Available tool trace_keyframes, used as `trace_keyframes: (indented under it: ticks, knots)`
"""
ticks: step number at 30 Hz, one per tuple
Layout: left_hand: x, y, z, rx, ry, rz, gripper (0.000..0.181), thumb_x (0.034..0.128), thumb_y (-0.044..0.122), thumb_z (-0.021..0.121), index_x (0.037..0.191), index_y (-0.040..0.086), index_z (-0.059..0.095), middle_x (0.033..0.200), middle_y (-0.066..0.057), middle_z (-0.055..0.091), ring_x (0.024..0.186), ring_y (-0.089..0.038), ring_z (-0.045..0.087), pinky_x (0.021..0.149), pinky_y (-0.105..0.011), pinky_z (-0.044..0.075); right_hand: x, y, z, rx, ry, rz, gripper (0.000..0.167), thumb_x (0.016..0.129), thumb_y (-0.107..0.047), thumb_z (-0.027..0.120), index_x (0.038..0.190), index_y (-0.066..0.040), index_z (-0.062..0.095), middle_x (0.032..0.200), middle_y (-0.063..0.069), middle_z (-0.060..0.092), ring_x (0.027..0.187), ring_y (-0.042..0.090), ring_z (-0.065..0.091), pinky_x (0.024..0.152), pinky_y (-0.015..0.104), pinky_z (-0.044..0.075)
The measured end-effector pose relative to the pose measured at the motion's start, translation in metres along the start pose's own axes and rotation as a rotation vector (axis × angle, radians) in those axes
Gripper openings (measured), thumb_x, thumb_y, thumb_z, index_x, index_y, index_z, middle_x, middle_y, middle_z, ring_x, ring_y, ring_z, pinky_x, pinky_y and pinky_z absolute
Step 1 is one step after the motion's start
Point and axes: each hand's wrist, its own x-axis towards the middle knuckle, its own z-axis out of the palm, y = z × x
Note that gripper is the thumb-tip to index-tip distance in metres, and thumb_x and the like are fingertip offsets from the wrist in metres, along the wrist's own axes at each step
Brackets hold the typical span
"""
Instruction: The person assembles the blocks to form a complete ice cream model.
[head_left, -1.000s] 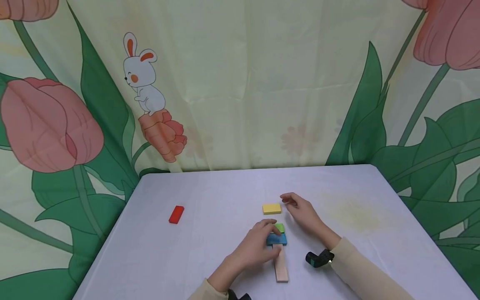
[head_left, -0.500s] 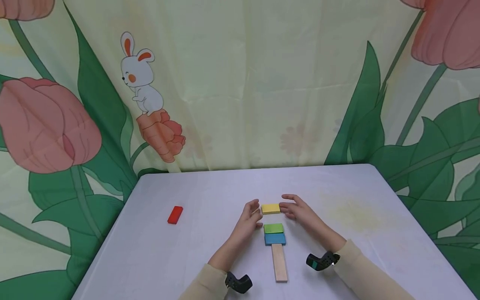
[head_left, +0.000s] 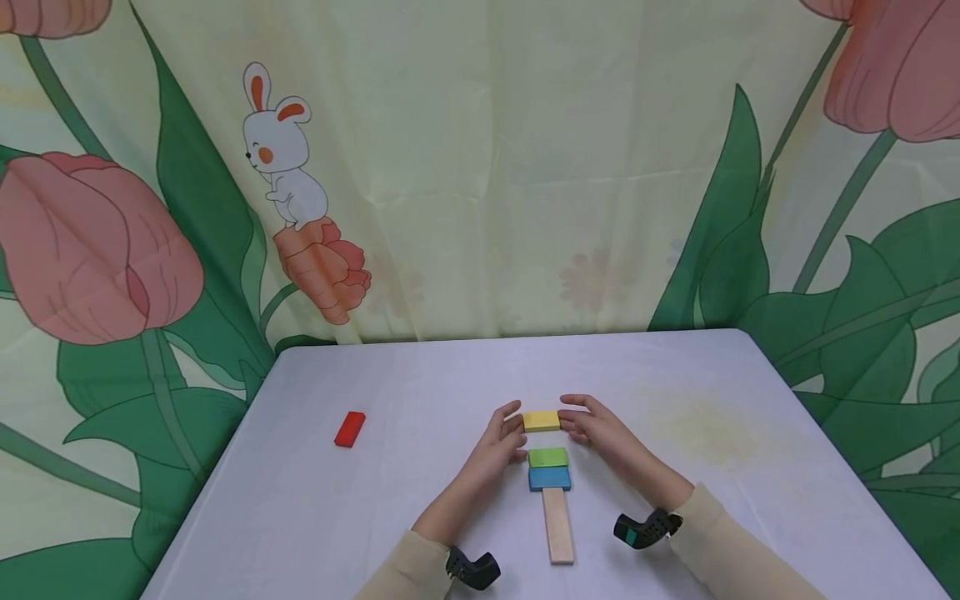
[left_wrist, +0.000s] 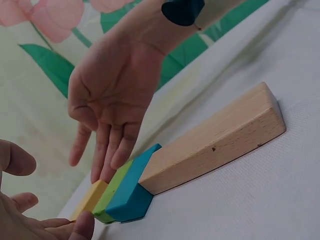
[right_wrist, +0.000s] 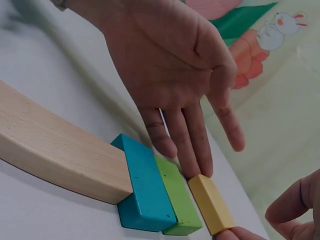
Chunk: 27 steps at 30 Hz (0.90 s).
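A yellow block (head_left: 542, 421) lies flat on the table between both hands. My left hand (head_left: 491, 446) touches its left end with extended fingers, and from the other side my right hand (head_left: 603, 429) meets its right end the same way. Just nearer than the yellow block, across a small gap, is a green block (right_wrist: 177, 195). Against the green one sits a blue block (right_wrist: 146, 185). A long plain wooden block (left_wrist: 215, 137) runs from the blue block toward me, end on. Neither hand grips anything; the thumbs stand free of the blocks in the wrist views.
A red block (head_left: 349, 429) lies alone on the left part of the table. The table wears a white cloth (head_left: 300, 517). Behind its far edge hangs a curtain (head_left: 450, 208) printed with tulips and a rabbit.
My left hand has moved from above the green and blue blocks to the yellow block's left end. The right hand has come against the other end. The yellow block has slid slightly toward the green.
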Motion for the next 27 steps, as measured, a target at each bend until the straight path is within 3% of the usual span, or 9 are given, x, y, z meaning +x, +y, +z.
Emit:
trace_keyframes:
  ticks: [11,27]
  knots:
    - [-0.008,0.001,0.003,0.018,-0.037,-0.022,0.061,0.1041,0.02,0.05,0.161,0.017,0.029,0.166,-0.018,0.035,0.152,-0.035,0.038,0.112,-0.049,0.048,-0.011,0.006,-0.001,0.004,-0.003,0.013,0.049,0.107,-0.027,0.048,0.151,-0.007,0.042,0.156,0.025,0.047,0.139,0.036,0.054,0.117,0.05,0.043]
    - [-0.017,-0.004,0.003,0.083,-0.101,-0.005,0.06,0.1066,0.023,0.044,0.163,0.017,0.026,0.167,-0.019,0.031,0.154,-0.035,0.033,0.121,-0.054,0.035,-0.026,0.011,0.0,0.092,-0.044,0.008,0.05,0.107,-0.022,0.046,0.153,-0.006,0.036,0.158,0.029,0.041,0.143,0.044,0.047,0.109,0.051,0.049]
